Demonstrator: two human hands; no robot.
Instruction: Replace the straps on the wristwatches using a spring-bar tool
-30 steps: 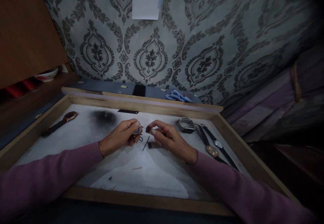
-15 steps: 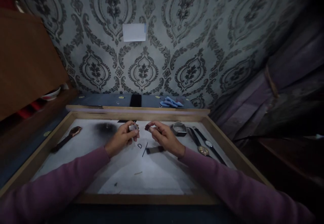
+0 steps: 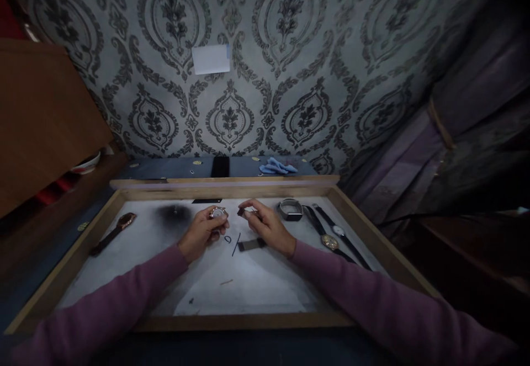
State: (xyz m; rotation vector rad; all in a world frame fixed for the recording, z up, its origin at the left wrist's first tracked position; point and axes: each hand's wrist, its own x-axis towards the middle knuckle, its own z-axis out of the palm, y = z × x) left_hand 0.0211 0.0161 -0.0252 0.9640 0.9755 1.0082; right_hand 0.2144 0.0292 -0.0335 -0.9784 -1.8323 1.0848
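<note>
Left hand [image 3: 197, 235] grips a watch [image 3: 217, 212] at the tray [image 3: 232, 322]'s 12 o'clock, round side up, likely for visibility; right hand [image 3: 268, 228] pinches a dark piece [image 3: 240, 211] at the watch's 3 o'clock, apart, probably for fingertip control.

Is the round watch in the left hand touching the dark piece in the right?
Apart. The head view plainly shows pale surface between the round watch and the dark piece.

Text: none legible | held watch [image 3: 217, 212]: dial too small to read | wall card [image 3: 211, 60]: nothing readable
</note>
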